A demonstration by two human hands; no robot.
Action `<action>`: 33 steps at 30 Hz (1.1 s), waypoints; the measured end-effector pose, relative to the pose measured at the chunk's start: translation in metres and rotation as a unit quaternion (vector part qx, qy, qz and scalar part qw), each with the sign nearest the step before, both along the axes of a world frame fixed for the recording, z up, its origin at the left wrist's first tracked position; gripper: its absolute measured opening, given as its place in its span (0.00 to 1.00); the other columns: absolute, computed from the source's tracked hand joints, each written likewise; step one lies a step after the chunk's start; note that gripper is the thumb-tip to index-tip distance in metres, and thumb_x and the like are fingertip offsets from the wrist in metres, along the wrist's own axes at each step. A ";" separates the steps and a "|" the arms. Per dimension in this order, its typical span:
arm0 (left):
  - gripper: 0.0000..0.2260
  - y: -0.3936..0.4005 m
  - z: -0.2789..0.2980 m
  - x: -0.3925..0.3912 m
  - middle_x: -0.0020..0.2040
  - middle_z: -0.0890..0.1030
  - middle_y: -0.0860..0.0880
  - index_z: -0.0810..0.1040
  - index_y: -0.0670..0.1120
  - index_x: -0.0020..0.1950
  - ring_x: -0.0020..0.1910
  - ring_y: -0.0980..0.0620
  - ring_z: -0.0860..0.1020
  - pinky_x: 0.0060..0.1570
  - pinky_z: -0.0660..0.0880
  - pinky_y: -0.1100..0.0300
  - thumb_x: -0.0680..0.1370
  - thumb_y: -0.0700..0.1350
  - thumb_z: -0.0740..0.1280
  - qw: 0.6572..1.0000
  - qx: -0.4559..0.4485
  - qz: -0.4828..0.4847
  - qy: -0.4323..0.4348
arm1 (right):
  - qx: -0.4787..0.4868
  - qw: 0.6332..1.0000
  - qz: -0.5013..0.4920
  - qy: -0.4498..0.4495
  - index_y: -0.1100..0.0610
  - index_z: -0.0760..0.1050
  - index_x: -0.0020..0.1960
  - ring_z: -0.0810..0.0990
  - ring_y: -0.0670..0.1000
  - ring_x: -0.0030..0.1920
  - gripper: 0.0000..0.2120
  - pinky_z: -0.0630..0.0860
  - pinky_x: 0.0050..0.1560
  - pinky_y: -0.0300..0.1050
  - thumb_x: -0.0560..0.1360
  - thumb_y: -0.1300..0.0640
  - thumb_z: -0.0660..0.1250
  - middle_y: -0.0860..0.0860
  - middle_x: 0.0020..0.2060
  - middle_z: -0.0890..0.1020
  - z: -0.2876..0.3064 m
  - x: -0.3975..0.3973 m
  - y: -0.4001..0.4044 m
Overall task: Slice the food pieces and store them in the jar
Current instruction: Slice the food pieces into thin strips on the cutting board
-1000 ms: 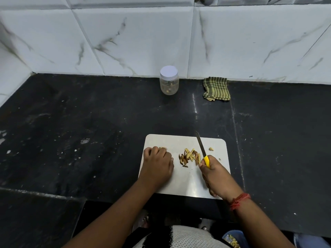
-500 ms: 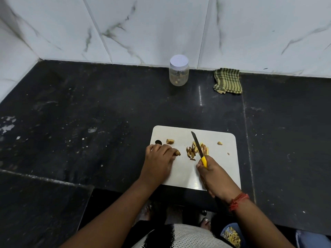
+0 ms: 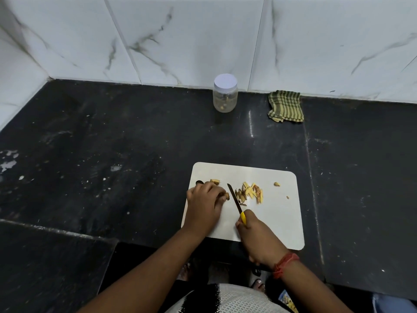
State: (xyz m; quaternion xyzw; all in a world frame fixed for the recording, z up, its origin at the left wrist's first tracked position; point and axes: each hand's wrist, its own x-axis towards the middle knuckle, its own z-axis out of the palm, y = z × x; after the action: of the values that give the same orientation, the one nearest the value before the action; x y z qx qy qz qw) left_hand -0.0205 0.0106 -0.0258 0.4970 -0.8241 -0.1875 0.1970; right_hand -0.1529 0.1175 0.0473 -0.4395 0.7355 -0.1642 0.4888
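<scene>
My left hand (image 3: 204, 205) rests knuckles-up on the left part of the white cutting board (image 3: 279, 222), fingers curled over a small brown food piece (image 3: 226, 196) that peeks out at my fingertips. My right hand (image 3: 257, 239) is wrapped round the yellow handle of the knife (image 3: 235, 202); the dark blade points away from me and a little left, its tip just beside the piece under my left fingers. A red thread band (image 3: 284, 264) sits on my right wrist.

Right of the blade lies a loose heap of pale yellow slices (image 3: 250, 192). Another uncut piece (image 3: 214, 181) lies just beyond my left knuckles, and two small crumbs (image 3: 276, 184) lie apart toward the board's right side.

The board lies on the black counter (image 3: 112, 166), close to its near edge. Well beyond it, at the marble-tiled wall (image 3: 191, 37), stands the clear jar (image 3: 225, 93), upright with its white lid on and a few bits at the bottom. To its right, near the wall, lies a folded green checked cloth (image 3: 285, 106).
</scene>
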 end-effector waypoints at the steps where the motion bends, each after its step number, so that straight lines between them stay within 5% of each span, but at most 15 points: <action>1: 0.04 0.000 -0.001 -0.001 0.52 0.79 0.56 0.81 0.54 0.50 0.55 0.52 0.74 0.56 0.63 0.52 0.78 0.50 0.68 1.000 0.005 0.007 0.004 | 0.002 1.000 0.004 0.002 0.54 0.61 0.47 0.68 0.49 0.16 0.07 0.64 0.19 0.38 0.82 0.52 0.53 0.56 0.32 0.73 -0.001 0.001 0.000; 19: 0.01 -0.006 0.006 -0.004 0.54 0.80 0.59 0.83 0.54 0.47 0.54 0.52 0.73 0.53 0.61 0.53 0.76 0.48 0.72 0.999 0.036 0.014 -0.004 | 0.017 0.999 0.035 0.026 0.55 0.60 0.45 0.68 0.51 0.20 0.09 0.63 0.20 0.39 0.82 0.53 0.53 0.55 0.31 0.71 -0.008 0.007 -0.008; 33: 0.01 -0.005 0.010 -0.009 0.57 0.80 0.59 0.82 0.53 0.45 0.56 0.51 0.71 0.54 0.58 0.55 0.77 0.49 0.71 0.996 0.074 0.046 -0.013 | -0.010 0.988 0.108 0.105 0.59 0.61 0.50 0.65 0.40 0.31 0.03 0.60 0.26 0.34 0.82 0.61 0.55 0.45 0.33 0.68 -0.017 0.005 -0.003</action>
State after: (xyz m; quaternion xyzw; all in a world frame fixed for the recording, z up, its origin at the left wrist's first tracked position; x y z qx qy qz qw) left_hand -0.0291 0.0051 -0.0161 0.5499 -0.7867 -0.2320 0.1578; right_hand -0.1477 0.1145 0.0306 -0.5366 0.7289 -0.0709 0.4192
